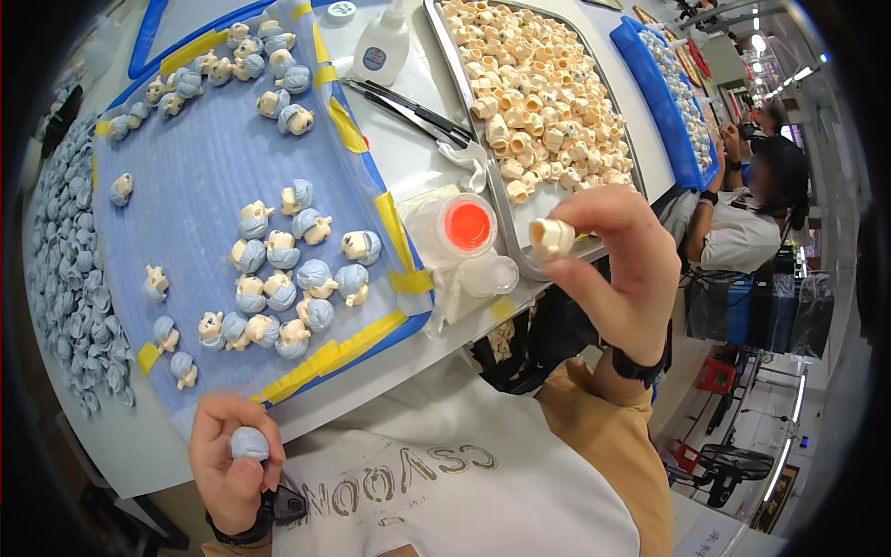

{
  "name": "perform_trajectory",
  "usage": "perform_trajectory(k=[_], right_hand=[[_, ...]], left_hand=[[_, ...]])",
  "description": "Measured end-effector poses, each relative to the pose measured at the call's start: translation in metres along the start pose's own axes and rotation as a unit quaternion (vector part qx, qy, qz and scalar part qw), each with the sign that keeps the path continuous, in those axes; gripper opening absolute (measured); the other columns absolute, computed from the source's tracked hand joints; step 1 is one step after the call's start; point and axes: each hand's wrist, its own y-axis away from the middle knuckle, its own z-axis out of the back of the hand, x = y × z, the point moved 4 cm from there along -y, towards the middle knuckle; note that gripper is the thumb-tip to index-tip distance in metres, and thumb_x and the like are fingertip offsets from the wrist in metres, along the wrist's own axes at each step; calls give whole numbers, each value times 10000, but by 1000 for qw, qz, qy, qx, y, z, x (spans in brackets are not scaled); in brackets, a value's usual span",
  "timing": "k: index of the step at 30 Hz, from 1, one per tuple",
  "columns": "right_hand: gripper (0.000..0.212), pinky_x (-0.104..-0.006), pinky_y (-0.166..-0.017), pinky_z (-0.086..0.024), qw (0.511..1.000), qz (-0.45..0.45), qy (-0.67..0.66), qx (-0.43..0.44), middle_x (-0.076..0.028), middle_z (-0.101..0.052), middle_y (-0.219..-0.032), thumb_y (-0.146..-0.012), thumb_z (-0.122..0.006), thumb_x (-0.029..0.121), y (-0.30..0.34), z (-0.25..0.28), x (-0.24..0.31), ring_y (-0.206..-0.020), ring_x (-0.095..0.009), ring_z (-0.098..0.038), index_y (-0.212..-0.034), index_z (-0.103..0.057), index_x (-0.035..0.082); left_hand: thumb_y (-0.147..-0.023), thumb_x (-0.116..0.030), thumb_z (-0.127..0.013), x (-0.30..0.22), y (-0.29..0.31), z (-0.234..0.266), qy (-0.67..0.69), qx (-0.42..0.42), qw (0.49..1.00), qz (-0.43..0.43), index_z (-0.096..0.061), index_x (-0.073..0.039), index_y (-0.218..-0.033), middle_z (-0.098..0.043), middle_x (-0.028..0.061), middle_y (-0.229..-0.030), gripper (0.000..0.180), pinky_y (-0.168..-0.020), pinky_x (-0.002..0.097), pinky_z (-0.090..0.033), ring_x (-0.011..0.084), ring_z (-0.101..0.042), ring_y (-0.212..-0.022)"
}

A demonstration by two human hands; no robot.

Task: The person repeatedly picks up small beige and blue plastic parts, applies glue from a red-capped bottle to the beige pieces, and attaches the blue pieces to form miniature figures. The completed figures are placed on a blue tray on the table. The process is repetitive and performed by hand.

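Observation:
Near the table's front edge, my left hand (232, 464) is closed around a light blue doll hair piece (249, 444), its rounded side showing. My right hand (624, 265) pinches a hollow cream doll face piece (551, 239) between thumb and fingertips, raised in front of the metal tray (515, 227). Many loose cream face pieces (538, 93) fill that tray. On the blue-lined tray (186, 223) to the left lie several small doll heads (281, 291) with blue hair joined to cream faces. Loose blue hair pieces (74, 288) are heaped at the table's left side.
A white squeeze bottle (382, 46), black tweezers (418, 111) and a small jar with red-orange contents (467, 226) stand between the trays. Beyond the metal tray, a blue bin (664, 102) holds more pale blue pieces. Another person (752, 223) sits farther right.

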Motion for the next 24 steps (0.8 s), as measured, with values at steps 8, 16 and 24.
perform_trajectory(k=[8, 16, 24], right_hand=[[350, -278, -683, -495, 995, 29, -89, -29, -168, -639, -893, -605, -735, -61, 18, -20, 29, -777, -220, -629, -929, -615, -4], [330, -290, -592, -494, 936, 84, -337, 53, -189, -628, -846, -623, -728, -57, 23, -104, 52, -715, -248, -625, -923, -590, -56], [362, -279, -560, -481, 968, 67, -235, 51, -146, -632, -820, -591, -727, -57, 18, -125, 71, -667, -229, -610, -929, -603, -27]], left_hand=[[-844, -426, -577, 0, -2, 2, -15, 43, 996, -79, -519, 2, -857, -505, 80, -702, 432, -397, 192, -307, 56, -410, -457], [-930, -311, -447, -9, -12, -9, 63, 75, 993, -71, -517, 27, -1150, -517, 40, -745, 409, -483, 187, -309, 61, -410, -556], [-902, -179, -516, -4, -2, 1, 90, 73, 993, -28, -483, 28, -1201, -591, 55, -944, 365, -604, 182, -381, 44, -468, -698]])
